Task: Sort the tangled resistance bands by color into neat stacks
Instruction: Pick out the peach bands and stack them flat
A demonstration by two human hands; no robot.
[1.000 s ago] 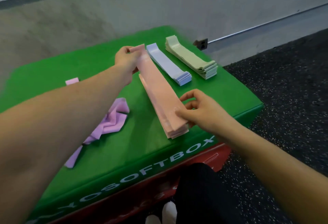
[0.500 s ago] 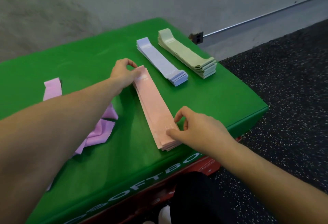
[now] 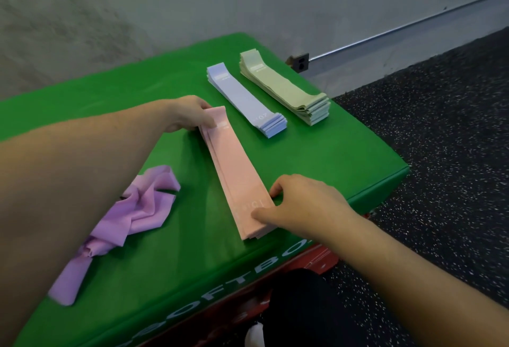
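Step in hand, by judgement: squaring the flat pink band stack (image 3: 237, 173) at centre frame on the green padded box top (image 3: 330, 159).

- Left hand (image 3: 190, 115), centre-left: fingers curled onto the far end of the pink stack, thumb laid on its top layer. Holding that end.
- Right hand (image 3: 300, 203), lower centre-right: thumb on top of the near end, fingers bent against the right-hand edge. Holding that end; edges slightly fanned along the left side.
- Flat lavender-blue band stack (image 3: 245, 99), just right of the pink stack, upper centre. Not touched.
- Flat pale green band stack (image 3: 283, 90), upper right of centre, beside the blue stack and apart from it. Not touched.
- Crumpled purple bands (image 3: 129, 217), lower left, partly under the left forearm. Unsorted, twisted together.

Progress estimate: three colours stacked, one colour left.

Next move, by judgement: release the pink stack once the edges line up; reach lower left; separate one purple band from the knot, flatten it, and start a fourth stack on bare green surface left of the pink one. Likely difficulty: thin elastic clinging and twisting during pulling apart.
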